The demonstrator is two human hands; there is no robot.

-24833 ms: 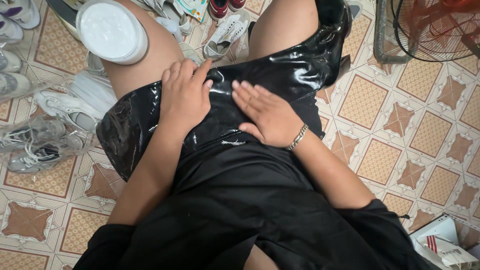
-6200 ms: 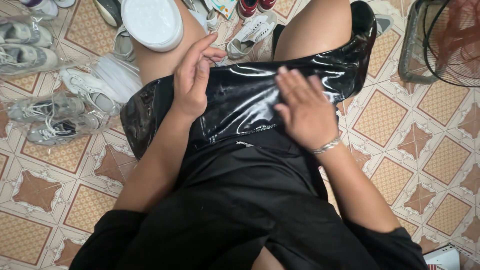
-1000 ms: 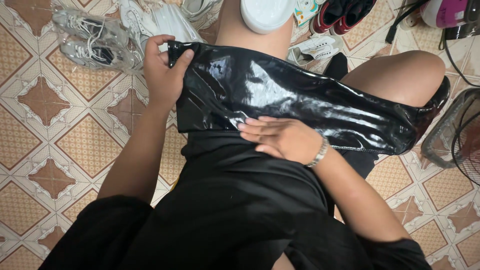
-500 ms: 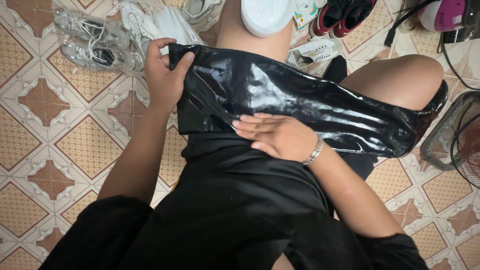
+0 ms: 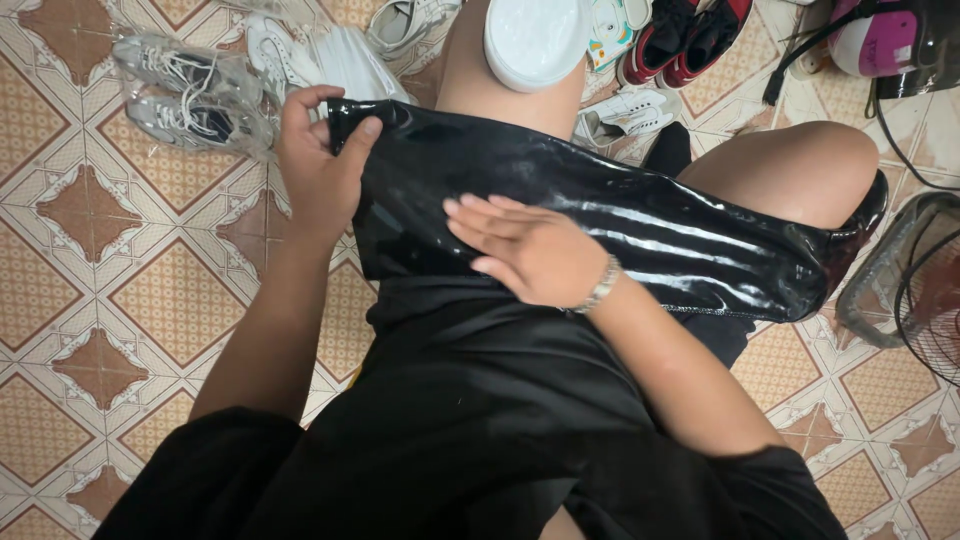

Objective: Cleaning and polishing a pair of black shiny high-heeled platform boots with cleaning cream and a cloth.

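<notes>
A glossy black plastic bag [image 5: 640, 225] lies stretched across my lap, from my left thigh to my right knee. My left hand [image 5: 318, 160] pinches the bag's upper left corner, thumb on top and fingers curled under the edge. My right hand [image 5: 525, 248], with a silver bracelet at the wrist, rests flat on the bag's middle, fingers pointing left. I am seated on a tiled floor in black clothing. A round white lid [image 5: 535, 40] sits on my left knee.
Grey-and-white sneakers in clear plastic [image 5: 190, 100] lie at the upper left, white sneakers [image 5: 330, 55] beside them. Red-and-black shoes [image 5: 690, 35] and a white shoe [image 5: 625, 115] sit beyond my knees. A pink object [image 5: 875, 40] and a wire fan guard [image 5: 915, 290] are at the right.
My right hand has slid a little leftward across the bag. My left hand keeps its hold on the corner. The view has barely shifted.
</notes>
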